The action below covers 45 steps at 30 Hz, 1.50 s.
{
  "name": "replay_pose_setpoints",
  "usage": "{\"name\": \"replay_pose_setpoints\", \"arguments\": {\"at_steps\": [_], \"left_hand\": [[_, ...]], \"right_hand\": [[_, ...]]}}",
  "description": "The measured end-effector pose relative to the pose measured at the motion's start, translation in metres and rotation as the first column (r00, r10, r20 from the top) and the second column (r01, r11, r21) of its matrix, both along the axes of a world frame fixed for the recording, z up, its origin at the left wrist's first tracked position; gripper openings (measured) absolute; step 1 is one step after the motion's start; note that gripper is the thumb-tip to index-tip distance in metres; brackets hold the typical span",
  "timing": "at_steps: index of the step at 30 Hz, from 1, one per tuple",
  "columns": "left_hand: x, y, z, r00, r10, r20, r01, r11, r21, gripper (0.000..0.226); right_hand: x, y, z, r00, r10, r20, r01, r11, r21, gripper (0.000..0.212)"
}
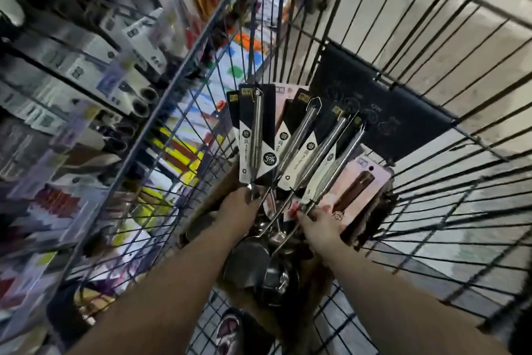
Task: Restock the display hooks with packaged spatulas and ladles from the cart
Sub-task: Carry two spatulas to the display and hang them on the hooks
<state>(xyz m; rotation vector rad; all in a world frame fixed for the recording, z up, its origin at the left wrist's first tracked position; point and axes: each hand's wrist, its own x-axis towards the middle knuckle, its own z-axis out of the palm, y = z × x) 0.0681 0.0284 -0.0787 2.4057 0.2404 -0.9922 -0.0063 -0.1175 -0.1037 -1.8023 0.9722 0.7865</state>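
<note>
Both arms stretched forward; left hand (240, 206) gripping, right hand (318, 225) pinching, fingers curled.

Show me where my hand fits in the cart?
On the right, between the pink pack and the cart's wire wall. The middle is crowded: left hand and right hand grip fanned packs over ladle bowls.

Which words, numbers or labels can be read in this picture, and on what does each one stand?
"39", with an unclear mark after it: round badge on the leftmost black-and-white card.
Other print on the packaged utensils: too small to read.
Logos on the pink card: blurred.
Dark board behind them: faint marks, unreadable.
Shelf packages: blurred.
</note>
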Motion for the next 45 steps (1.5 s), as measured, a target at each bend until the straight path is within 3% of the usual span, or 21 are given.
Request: {"name": "replay_pose_setpoints", "arguments": {"at_steps": [4, 9, 14, 16, 20, 27, 30, 34, 39, 45], "left_hand": [[0.001, -0.005, -0.009, 0.985, 0.171, 0.004, -0.169, 0.980, -0.108, 0.026], [-0.007, 0.001, -0.003, 0.967, 0.255, 0.010, -0.248, 0.950, -0.191, 0.015], [-0.025, 0.013, 0.048, 0.951, 0.232, 0.203, -0.190, 0.959, -0.208, 0.014], [-0.025, 0.020, 0.075, 0.931, 0.218, 0.292, -0.163, 0.966, -0.200, 0.017], [-0.020, 0.040, 0.137, 0.872, 0.239, 0.427, -0.179, 0.968, -0.175, 0.020], [-0.029, 0.089, 0.258, 0.675, 0.480, 0.561, -0.360, 0.877, -0.317, 0.016], [-0.046, 0.124, 0.310, 0.532, 0.590, 0.607, -0.429, 0.806, -0.408, 0.027], [-0.090, 0.179, 0.380, 0.384, 0.597, 0.704, -0.455, 0.786, -0.418, 0.020], [-0.193, 0.256, 0.454, 0.178, 0.621, 0.763, -0.499, 0.725, -0.474, 0.019], [-0.376, 0.352, 0.512, -0.034, 0.562, 0.827, -0.577, 0.664, -0.475, 0.020]], "right_hand": [[-0.005, 0.006, -0.003, 0.984, -0.151, 0.096, 0.145, 0.987, 0.072, 0.021], [-0.016, 0.012, 0.020, 0.954, -0.244, 0.174, 0.230, 0.969, 0.094, 0.022], [-0.027, 0.010, 0.061, 0.946, -0.050, 0.320, 0.060, 0.998, -0.021, 0.029], [-0.023, 0.009, 0.084, 0.931, 0.008, 0.366, 0.006, 0.999, -0.037, 0.022], [0.000, 0.014, 0.141, 0.859, 0.118, 0.497, -0.092, 0.993, -0.076, 0.024], [0.041, 0.055, 0.254, 0.619, 0.281, 0.734, -0.265, 0.954, -0.142, 0.017], [0.049, 0.090, 0.305, 0.480, 0.317, 0.818, -0.335, 0.928, -0.163, 0.024], [0.032, 0.151, 0.374, 0.289, 0.349, 0.891, -0.447, 0.872, -0.197, 0.024], [-0.034, 0.240, 0.451, 0.047, 0.311, 0.949, -0.556, 0.798, -0.233, 0.014], [-0.169, 0.348, 0.521, -0.121, 0.323, 0.939, -0.694, 0.648, -0.313, 0.009]]}}
